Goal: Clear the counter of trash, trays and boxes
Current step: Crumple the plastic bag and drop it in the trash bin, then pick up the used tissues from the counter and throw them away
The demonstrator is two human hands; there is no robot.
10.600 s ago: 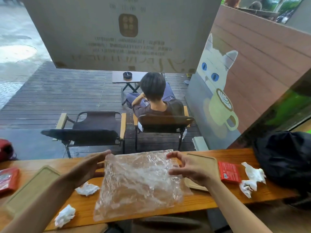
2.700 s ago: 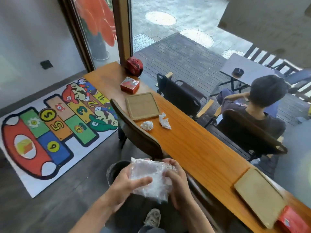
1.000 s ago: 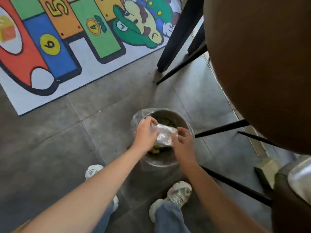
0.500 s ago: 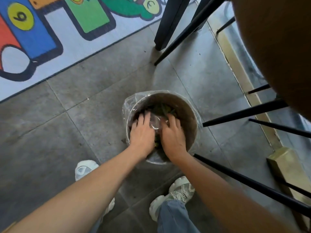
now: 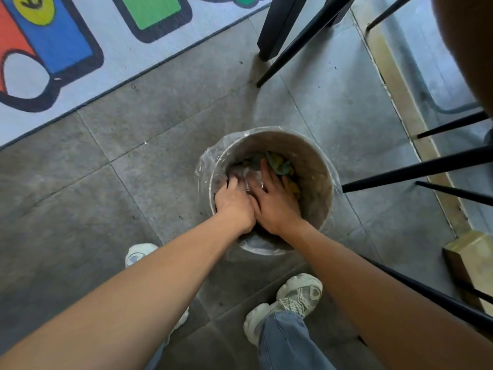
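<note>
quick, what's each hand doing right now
Left hand: in the bin, fingers curled into the plastic wrap.
Right hand: open, fingers straight, pressing the wrap down.

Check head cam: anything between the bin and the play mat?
No. In the head view, only bare grey floor tiles lie between the bin and the mat. Both hands, left and right, are inside the bin.
</note>
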